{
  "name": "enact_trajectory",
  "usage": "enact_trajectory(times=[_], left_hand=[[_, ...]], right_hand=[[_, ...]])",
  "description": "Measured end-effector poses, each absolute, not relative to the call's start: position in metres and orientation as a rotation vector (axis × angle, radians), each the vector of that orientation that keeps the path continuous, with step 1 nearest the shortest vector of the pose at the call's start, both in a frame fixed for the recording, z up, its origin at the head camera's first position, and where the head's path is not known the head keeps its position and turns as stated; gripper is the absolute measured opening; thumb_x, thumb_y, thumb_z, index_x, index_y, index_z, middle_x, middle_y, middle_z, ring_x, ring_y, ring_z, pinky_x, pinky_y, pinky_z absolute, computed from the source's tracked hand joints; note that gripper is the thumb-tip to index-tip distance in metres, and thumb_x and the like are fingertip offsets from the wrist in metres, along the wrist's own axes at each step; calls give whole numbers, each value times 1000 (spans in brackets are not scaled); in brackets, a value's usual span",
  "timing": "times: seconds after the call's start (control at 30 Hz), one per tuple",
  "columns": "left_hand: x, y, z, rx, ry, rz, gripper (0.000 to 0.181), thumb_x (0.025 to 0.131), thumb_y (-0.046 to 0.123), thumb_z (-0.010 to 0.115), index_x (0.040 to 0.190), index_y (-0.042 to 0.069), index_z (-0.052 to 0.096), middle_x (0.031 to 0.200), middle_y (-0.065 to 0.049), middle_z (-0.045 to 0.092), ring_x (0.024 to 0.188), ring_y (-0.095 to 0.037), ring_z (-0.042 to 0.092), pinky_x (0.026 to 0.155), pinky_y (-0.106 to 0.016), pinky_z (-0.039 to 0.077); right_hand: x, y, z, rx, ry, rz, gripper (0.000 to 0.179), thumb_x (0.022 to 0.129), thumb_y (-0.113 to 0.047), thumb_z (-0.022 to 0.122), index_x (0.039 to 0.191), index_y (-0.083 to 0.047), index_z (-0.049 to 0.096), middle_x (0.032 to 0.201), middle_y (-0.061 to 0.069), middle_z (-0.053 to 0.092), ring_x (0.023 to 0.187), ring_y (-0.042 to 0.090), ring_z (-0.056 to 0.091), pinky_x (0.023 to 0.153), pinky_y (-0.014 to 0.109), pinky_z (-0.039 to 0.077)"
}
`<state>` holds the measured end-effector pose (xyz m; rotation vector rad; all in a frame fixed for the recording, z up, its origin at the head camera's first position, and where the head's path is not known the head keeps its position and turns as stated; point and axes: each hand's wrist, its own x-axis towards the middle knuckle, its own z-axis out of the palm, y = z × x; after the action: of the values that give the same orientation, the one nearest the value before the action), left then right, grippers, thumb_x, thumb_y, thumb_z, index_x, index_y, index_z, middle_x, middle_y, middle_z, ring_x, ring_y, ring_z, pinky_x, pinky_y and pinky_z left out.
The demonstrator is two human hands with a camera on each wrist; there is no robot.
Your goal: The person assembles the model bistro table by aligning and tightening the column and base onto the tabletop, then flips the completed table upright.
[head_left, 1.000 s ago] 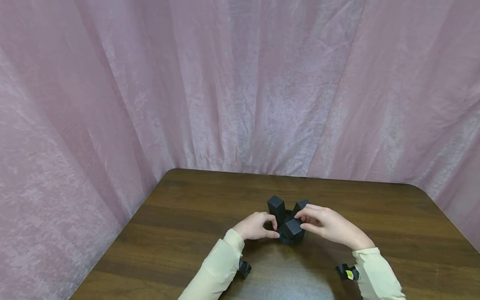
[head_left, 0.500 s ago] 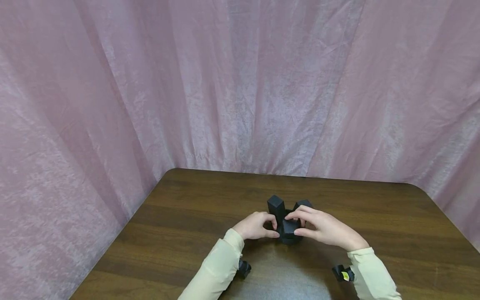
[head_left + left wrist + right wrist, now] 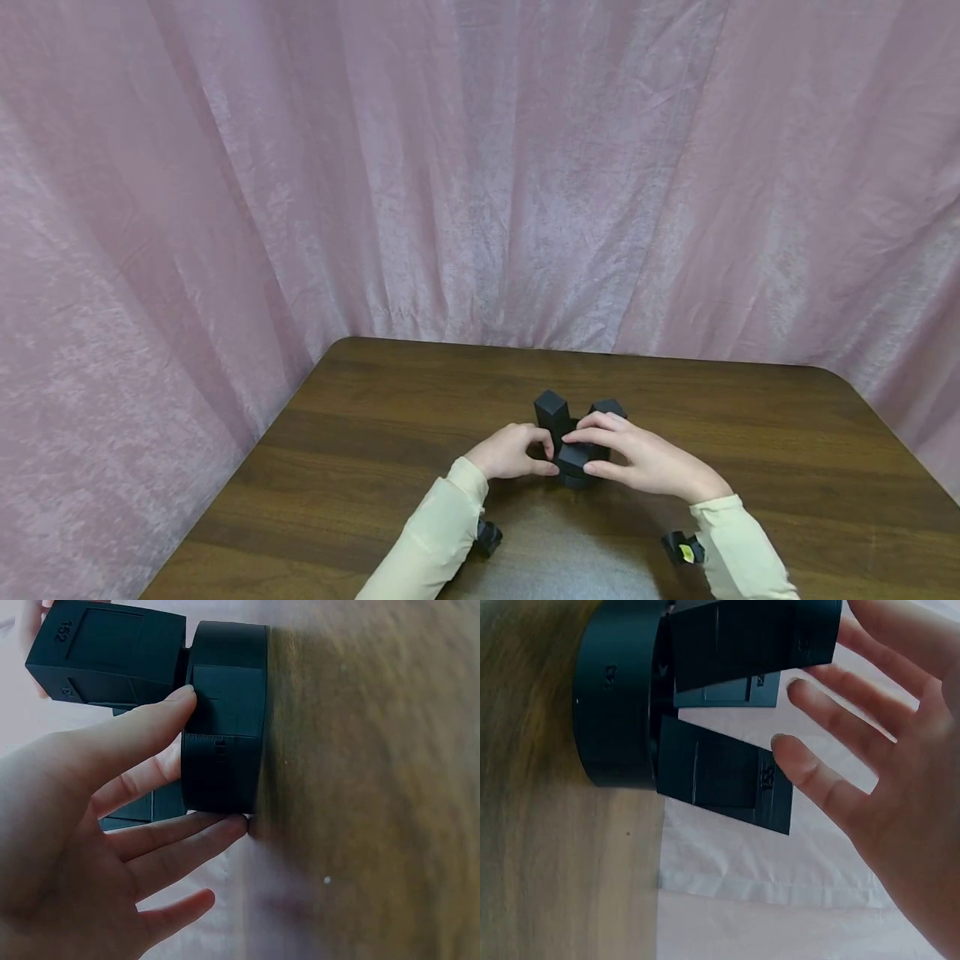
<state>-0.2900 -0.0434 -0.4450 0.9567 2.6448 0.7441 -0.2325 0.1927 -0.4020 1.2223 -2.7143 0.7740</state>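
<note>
A black round base [image 3: 225, 769] with raised markings stands on the table, several black rectangular blocks rising from it. My left hand [image 3: 510, 452] holds the base from the left, its thumb on the near side and other fingers round the far side. With my right hand [image 3: 648, 458] I pinch the front block [image 3: 573, 457] between thumb and fingers; it carries the number 152 in the left wrist view. A tall block [image 3: 552, 412] stands at the back left. Behind my right fingers is another block [image 3: 607, 407]. The right wrist view shows one leaning block [image 3: 727, 769] near my fingertips.
The brown wooden table [image 3: 420, 383] has rounded far corners. A pink curtain [image 3: 480, 183] hangs behind it and along the left. Black wrist cameras sit under both cuffs, the right one [image 3: 682, 548] with a yellow mark.
My right hand has moved left, and the front block has turned left with it. My left hand has stayed on the base.
</note>
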Motion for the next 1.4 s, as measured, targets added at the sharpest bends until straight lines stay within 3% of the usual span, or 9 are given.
enact_trajectory(times=[0.13, 0.37, 0.6, 0.73, 1.1, 1.4], left_hand=[[-291, -43, -445, 968, 2657, 735, 17, 84, 31, 76, 86, 20, 64, 87, 6, 63, 76, -6, 51, 71, -20, 42], [-291, -44, -445, 978, 2669, 716, 17, 83, 32, 77, 87, 20, 64, 88, 6, 63, 78, -6, 52, 73, -20, 42], [-290, -44, -444, 971, 2671, 710, 17, 84, 32, 76, 86, 20, 64, 88, 7, 63, 79, -6, 52, 74, -20, 43], [-289, -45, -446, 973, 2665, 715, 18, 84, 32, 76, 86, 19, 64, 88, 7, 64, 79, -6, 52, 74, -19, 42], [-288, -46, -448, 959, 2638, 751, 17, 84, 31, 76, 87, 19, 64, 91, 6, 64, 80, -6, 52, 74, -20, 42], [-289, -45, -447, 969, 2652, 737, 17, 84, 32, 75, 87, 20, 64, 90, 8, 63, 79, -4, 52, 74, -19, 42]], right_hand=[[-234, 191, -402, 1238, -2667, 682, 36, 95, -33, 60, 129, -22, 58, 130, -6, 58, 119, 13, 52, 90, 30, 49], [-233, 187, -403, 1240, -2668, 674, 36, 96, -33, 59, 129, -21, 58, 136, -5, 57, 125, 16, 52, 95, 37, 49], [-232, 183, -403, 1171, -2720, 679, 35, 95, -35, 59, 127, -19, 59, 130, -6, 57, 116, 13, 59, 91, 34, 51], [-232, 182, -406, 1152, -2695, 668, 33, 94, -30, 63, 125, -18, 60, 125, -6, 59, 100, 8, 62, 83, 29, 52], [-235, 181, -413, 1109, -2639, 491, 48, 91, -21, 67, 137, -28, 53, 119, -4, 55, 71, 0, 47, 63, 19, 42], [-234, 180, -414, 1060, -2650, 497, 49, 92, -25, 66, 139, -29, 51, 115, -5, 53, 71, 0, 49, 60, 18, 41]])
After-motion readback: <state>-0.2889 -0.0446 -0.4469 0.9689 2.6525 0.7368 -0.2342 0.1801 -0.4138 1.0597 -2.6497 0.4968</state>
